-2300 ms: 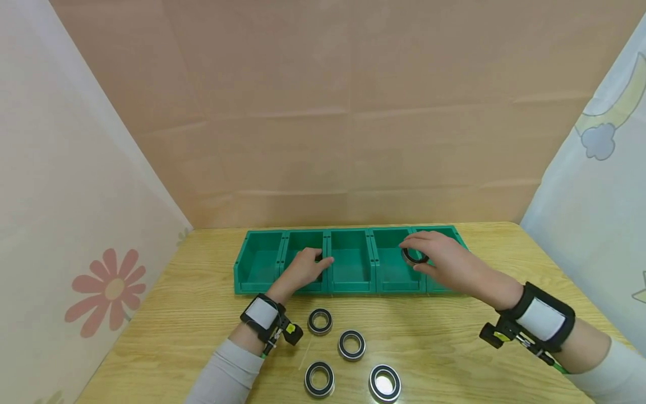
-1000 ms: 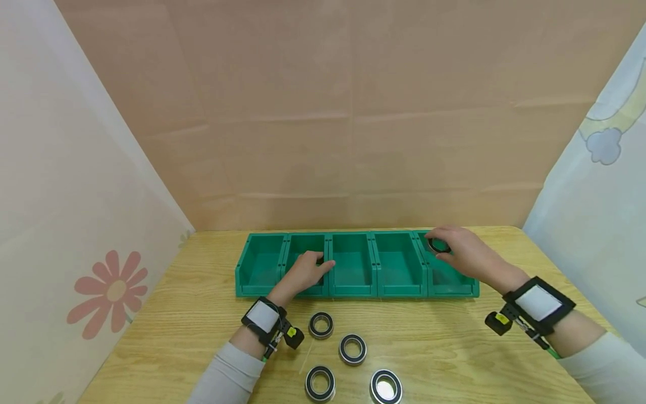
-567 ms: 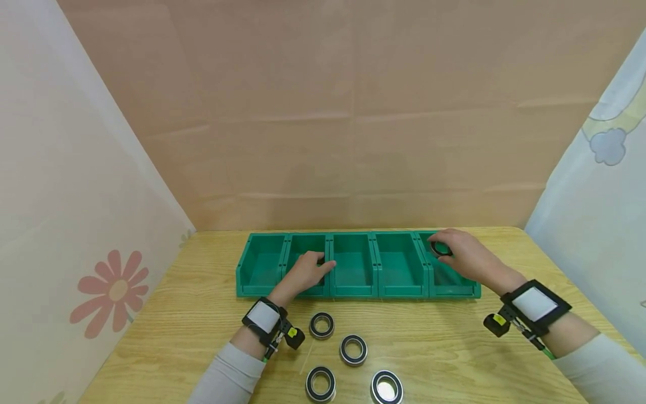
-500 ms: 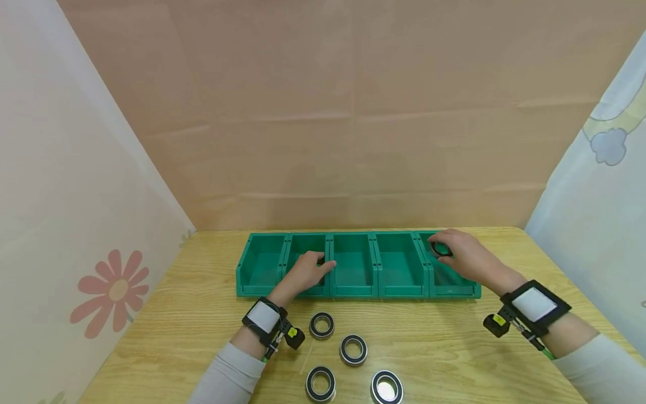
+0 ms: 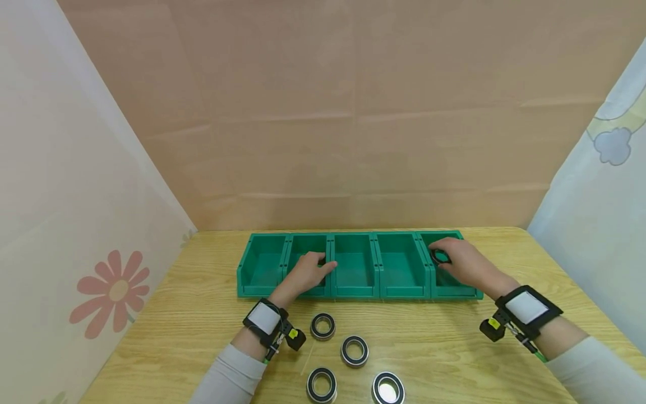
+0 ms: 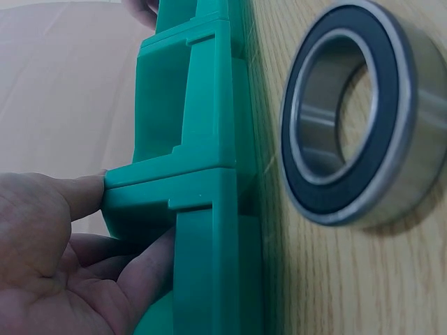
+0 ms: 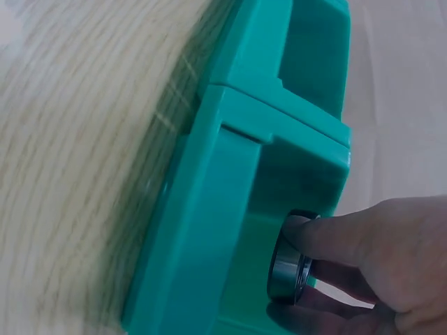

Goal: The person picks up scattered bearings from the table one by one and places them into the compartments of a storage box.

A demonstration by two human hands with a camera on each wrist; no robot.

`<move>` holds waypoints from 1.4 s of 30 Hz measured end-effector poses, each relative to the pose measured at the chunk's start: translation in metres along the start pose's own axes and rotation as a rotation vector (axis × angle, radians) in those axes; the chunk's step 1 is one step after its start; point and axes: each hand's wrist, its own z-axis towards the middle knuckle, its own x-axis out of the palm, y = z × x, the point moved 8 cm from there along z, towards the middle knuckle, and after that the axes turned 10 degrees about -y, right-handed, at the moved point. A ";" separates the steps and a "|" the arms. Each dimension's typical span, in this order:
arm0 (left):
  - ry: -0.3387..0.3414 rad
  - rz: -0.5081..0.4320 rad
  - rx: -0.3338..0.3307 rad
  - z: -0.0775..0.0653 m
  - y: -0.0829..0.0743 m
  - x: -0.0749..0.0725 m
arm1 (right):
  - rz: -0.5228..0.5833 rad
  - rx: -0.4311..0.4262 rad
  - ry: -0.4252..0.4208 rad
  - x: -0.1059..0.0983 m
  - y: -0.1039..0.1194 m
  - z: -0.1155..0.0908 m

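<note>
My right hand (image 5: pixel 466 264) pinches a ball bearing (image 5: pixel 440 256) between thumb and fingers inside the rightmost green bin (image 5: pixel 456 292). In the right wrist view, this bearing (image 7: pixel 286 269) stands on edge, its steel outer ring facing the camera, low in the bin. My left hand (image 5: pixel 305 272) is at the second bin from the left (image 5: pixel 308 240). Its thumb lies over the divider toward the middle bin (image 5: pixel 353 292), its fingers reach down inside, and together they grip the divider wall (image 6: pixel 167 174). The fingertips in that bin are partly hidden.
Several black-sealed bearings lie flat on the wooden table (image 5: pixel 166 336) in front of the bins, one (image 5: pixel 322 326) close to the left wrist's camera. The green bins stand joined in a row before a brown paper backdrop (image 5: pixel 348 140). Patterned white panels flank both sides.
My right hand has carried its bearing rightward from over the fourth bin to the rightmost bin, then lowered it inside. The left hand keeps its place on the divider.
</note>
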 end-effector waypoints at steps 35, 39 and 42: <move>0.000 -0.009 0.018 -0.003 -0.002 0.000 | -0.008 0.059 0.034 0.025 -0.009 -0.010; 0.000 -0.012 0.023 -0.003 -0.003 0.000 | 0.001 0.062 0.033 0.024 -0.008 -0.010; 0.003 -0.012 0.026 -0.003 -0.003 0.000 | 0.005 0.064 0.036 0.026 -0.009 -0.011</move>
